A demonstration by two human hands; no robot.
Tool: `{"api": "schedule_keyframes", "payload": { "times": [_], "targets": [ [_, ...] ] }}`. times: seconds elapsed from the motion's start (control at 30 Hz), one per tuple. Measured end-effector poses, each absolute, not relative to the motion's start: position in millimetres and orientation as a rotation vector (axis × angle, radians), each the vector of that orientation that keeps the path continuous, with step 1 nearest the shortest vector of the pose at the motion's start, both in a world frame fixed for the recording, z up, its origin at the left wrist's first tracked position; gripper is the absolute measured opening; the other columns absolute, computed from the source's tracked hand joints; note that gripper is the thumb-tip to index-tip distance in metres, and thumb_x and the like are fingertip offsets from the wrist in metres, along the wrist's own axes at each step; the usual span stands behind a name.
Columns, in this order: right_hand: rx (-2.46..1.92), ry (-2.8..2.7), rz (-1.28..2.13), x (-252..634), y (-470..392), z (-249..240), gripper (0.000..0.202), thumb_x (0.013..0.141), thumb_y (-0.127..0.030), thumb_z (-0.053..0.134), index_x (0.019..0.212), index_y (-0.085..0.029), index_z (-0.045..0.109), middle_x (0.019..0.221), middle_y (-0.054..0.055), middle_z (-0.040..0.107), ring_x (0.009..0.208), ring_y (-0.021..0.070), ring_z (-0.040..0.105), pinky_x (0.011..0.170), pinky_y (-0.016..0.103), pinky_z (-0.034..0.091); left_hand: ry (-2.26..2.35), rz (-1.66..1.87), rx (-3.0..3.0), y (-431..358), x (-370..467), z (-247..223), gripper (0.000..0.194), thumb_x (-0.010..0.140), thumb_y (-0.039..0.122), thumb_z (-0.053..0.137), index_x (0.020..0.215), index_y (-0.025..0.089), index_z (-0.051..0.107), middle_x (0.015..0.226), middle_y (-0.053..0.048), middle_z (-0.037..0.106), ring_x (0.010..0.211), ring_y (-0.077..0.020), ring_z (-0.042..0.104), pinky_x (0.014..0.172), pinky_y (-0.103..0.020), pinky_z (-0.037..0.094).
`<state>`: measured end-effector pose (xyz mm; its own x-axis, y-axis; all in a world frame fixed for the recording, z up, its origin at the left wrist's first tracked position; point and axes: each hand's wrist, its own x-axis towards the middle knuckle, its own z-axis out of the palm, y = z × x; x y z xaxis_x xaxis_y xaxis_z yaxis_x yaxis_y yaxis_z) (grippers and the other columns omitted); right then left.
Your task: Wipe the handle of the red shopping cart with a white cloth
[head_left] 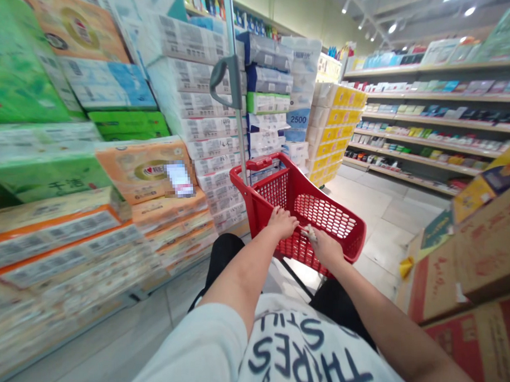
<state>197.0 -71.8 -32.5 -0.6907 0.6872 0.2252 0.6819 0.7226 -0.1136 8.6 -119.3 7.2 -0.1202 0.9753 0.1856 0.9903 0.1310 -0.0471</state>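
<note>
A red rolling shopping basket [343, 218] with perforated walls stands on the floor just in front of my knees. Its long metal pull handle, topped by a grey grip [233, 83], rises at the left end. My left hand [282, 222] lies over the near rim, fingers curled around it. Close beside it on the right, my right hand [327, 248] is closed on the same rim, and a small pale item [310, 232] shows at its fingers, too small to name. The part of the basket's inside that I can see holds no goods; the near part is hidden.
Stacked tissue packs [154, 172] rise along the left, with white packs [211, 125] behind the basket. Yellow-and-white packs [336, 132] stand farther back. Cardboard boxes [486, 244] line the right side. Stocked shelves [436, 101] run beyond the tiled floor [381, 209].
</note>
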Motion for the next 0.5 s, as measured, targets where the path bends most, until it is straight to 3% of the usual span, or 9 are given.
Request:
{"api": "schedule_keyframes", "payload": {
  "times": [0.07,0.23,0.4,0.5],
  "targets": [
    [-1.115,-2.676,0.050,194,-72,-31,0.042,0.097,-0.031,0.032,0.136,-0.023,0.044,0.110,0.008,0.063,0.090,0.0215,0.060,0.070,0.030,0.042,-2.228,-0.125,-1.957,-118,8,6,0.041,0.097,0.042,0.030,0.106,0.027,0.066,0.115,-0.006,0.060,0.115,-0.0249,0.047,0.110,-0.048,0.017],
    [-0.962,-2.613,-0.271,190,-77,-41,0.048,0.094,-0.017,0.029,0.142,-0.014,0.037,0.124,0.017,0.056,0.104,0.0259,0.054,0.087,0.037,0.039,-2.229,-0.152,-1.940,-115,7,4,0.042,0.097,0.043,0.028,0.106,0.027,0.066,0.115,-0.006,0.060,0.115,-0.0246,0.046,0.110,-0.048,0.017],
    [-1.254,-2.747,0.067,184,-68,-19,0.050,0.100,-0.044,0.018,0.118,-0.021,0.058,0.096,0.010,0.067,0.084,0.0211,0.063,0.071,0.030,0.043,-2.237,-0.153,-1.970,-115,5,4,0.038,0.097,0.042,0.032,0.103,0.028,0.067,0.112,-0.005,0.061,0.115,-0.0238,0.046,0.110,-0.048,0.017],
    [-1.194,-2.758,0.039,184,-66,-16,0.047,0.100,-0.041,0.020,0.119,-0.019,0.057,0.099,0.010,0.067,0.089,0.0205,0.063,0.072,0.029,0.043,-2.216,-0.185,-1.957,-116,4,4,0.038,0.097,0.042,0.031,0.102,0.028,0.067,0.111,-0.005,0.061,0.113,-0.0235,0.046,0.110,-0.048,0.017]
  ]
}}
